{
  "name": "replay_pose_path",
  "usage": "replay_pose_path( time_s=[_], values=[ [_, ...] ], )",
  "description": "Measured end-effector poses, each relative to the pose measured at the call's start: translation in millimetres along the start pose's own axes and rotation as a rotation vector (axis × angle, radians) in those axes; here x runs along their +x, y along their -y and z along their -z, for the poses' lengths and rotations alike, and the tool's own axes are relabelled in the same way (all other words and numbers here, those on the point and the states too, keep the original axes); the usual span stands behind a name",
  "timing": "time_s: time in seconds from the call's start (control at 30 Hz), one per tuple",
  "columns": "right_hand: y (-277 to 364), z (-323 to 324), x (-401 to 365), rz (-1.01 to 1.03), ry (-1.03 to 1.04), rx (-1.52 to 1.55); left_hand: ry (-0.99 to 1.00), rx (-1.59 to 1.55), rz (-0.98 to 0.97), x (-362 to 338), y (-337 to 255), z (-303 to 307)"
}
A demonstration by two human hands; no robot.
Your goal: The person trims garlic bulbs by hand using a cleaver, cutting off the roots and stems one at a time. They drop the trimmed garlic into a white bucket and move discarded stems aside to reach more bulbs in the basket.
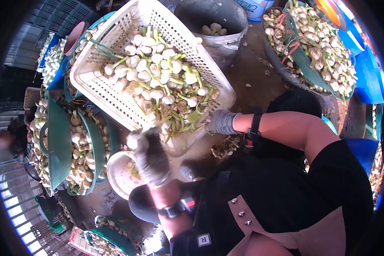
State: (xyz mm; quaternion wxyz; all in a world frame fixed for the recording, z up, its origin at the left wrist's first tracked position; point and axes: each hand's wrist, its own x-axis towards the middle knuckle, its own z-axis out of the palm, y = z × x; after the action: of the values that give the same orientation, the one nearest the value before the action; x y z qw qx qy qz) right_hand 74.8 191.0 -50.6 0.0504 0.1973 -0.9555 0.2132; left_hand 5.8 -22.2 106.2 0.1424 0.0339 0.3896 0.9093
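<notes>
1. Our left hand (152, 160), gloved and blurred by motion, grasps a pale garlic bulb (133, 140) at its fingertips, at about 11 o'clock from the palm.
2. Our right hand (222, 121), in a grey knitted glove, is at the edge of the white basket (94, 81), at 4 o'clock from its middle; its fingers are partly hidden, so we cannot tell whether they grip or only rest there.
3. We have the basket tilted in front of us, towards 11 o'clock in our view, with a heap of garlic (158, 77) inside, many bulbs with short green stems.
4. Just beside our left hand, at 8 o'clock from it, a white bowl (115, 175) stands with a few scraps inside.
5. We see a grey bucket (225, 53) between 12 and 1 o'clock, with a few bulbs in it.
6. Around us, a green tub (59, 145) at 9 o'clock and another green container (301, 64) at 2 o'clock stand among more garlic, and a blue bin (368, 79) is near 3 o'clock.
</notes>
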Motion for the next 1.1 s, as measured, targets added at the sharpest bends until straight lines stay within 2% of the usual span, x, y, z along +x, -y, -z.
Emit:
replay_pose_path(
  time_s=[0.03, 0.07, 0.1, 0.13, 0.17, 0.23, 0.27, 0.3, 0.33, 0.37, 0.4, 0.43, 0.47, 0.5, 0.53, 0.57, 0.63, 0.7, 0.73, 0.77, 0.8, 0.87, 0.9, 0.97, 1.0, 1.03, 1.1],
  values=[
    [-2.5, 0.3, -3.8, -0.039, -0.017, 0.051, -0.178, -0.229, -0.028, 1.7, -16.6, 29.9],
    [-4.2, 0.6, -5.4, -0.069, -0.029, 0.105, -0.069, -0.081, -0.174, 5.1, -44.3, 64.6],
    [-5.2, 0.9, -4.0, -0.102, -0.049, 0.16, -0.066, -0.061, -0.223, -3.1, -66.8, 73.6],
    [-5.3, 2.5, -2.9, -0.146, -0.075, 0.212, -0.134, -0.298, -0.266, -4.6, -87.2, 67.1],
    [1.4, 12.7, 1.9, -0.156, -0.081, 0.219, -0.152, -0.444, -0.211, -2.8, -98.3, 70.7],
    [22.3, 57.8, 23.6, -0.767, -0.039, 0.748, -0.16, -0.201, -0.064, -0.9, -85.2, 70.6],
    [27.5, 72.9, 28.2, -0.694, -0.055, 0.713, -0.162, -0.089, -0.042, 7.3, -66.0, 60.5],
    [26.9, 72.0, 32.0, -0.688, -0.058, 0.712, 0.045, -0.072, 0.08, 22.9, -48.2, 72.6],
    [25.2, 68.3, 35.1, -0.706, -0.043, 0.714, -0.232, 0.647, 0.041, 26.7, -24.3, 25.3],
    [22.7, 63.5, 37.4, -0.726, -0.03, 0.715, -0.192, 0.527, 0.125, 51.1, -2.3, 36.6],
    [19.0, 56.9, 37.2, -0.649, -0.052, 0.541, -0.161, 0.678, 0.202, 68.1, 16.0, 30.1],
    [13.6, 45.8, 35.3, -0.651, -0.057, 0.539, -0.099, 0.757, 0.18, 91.8, 45.6, 51.1],
    [7.6, 33.8, 32.2, -0.645, -0.014, 0.498, -0.024, 1.125, 0.025, 117.3, 75.9, 76.9],
    [3.3, 28.2, 29.4, -0.639, 0.029, 0.457, -0.006, 1.371, 0.104, 136.3, 85.8, 71.6],
    [3.8, 39.2, 27.4, -0.679, 0.034, 0.564, -0.025, 1.422, 0.012, 165.1, 125.1, 114.2],
    [2.5, 39.6, 26.1, -0.686, 0.026, 0.561, -0.046, 1.485, 0.158, 180.0, 140.0, 117.6],
    [0.1, 40.5, 21.1, -0.617, -0.083, 0.617, -0.316, 1.835, 0.404, 181.0, 144.9, 68.2],
    [0.6, 56.6, 23.6, -0.672, -0.066, 0.659, -0.521, 1.861, 0.328, 170.0, 152.4, 22.3],
    [-1.0, 57.8, 24.1, -0.65, -0.053, 0.656, -0.507, 1.872, 0.341, 174.5, 152.5, 21.2],
    [-1.6, 58.1, 24.4, -0.628, -0.038, 0.656, -0.427, 1.854, 0.357, 179.7, 154.9, 29.7],
    [1.8, 62.7, 25.2, -0.561, -0.157, 0.617, -0.337, 1.818, 0.366, 185.4, 157.4, 41.3],
    [5.6, 76.8, 28.8, -0.607, -0.158, 0.735, -0.137, 1.661, 0.372, 194.9, 159.2, 68.8],
    [5.0, 80.8, 29.8, -0.647, -0.16, 0.845, -0.05, 1.514, 0.377, 195.7, 158.1, 76.3],
    [-3.2, 82.6, 30.5, -0.634, -0.151, 0.861, 0.041, 1.187, 0.377, 189.6, 154.7, 87.8],
    [-6.4, 83.5, 32.3, -0.694, -0.068, 0.662, 0.06, 1.043, 0.316, 178.4, 146.1, 81.8],
    [-7.8, 84.4, 34.0, -0.744, 0.014, 0.46, 0.06, 1.045, 0.323, 167.5, 134.5, 76.0],
    [-4.6, 102.3, 34.8, -0.762, 0.005, 0.409, 0.232, 0.963, 0.304, 136.3, 100.2, 35.0]
  ],
)
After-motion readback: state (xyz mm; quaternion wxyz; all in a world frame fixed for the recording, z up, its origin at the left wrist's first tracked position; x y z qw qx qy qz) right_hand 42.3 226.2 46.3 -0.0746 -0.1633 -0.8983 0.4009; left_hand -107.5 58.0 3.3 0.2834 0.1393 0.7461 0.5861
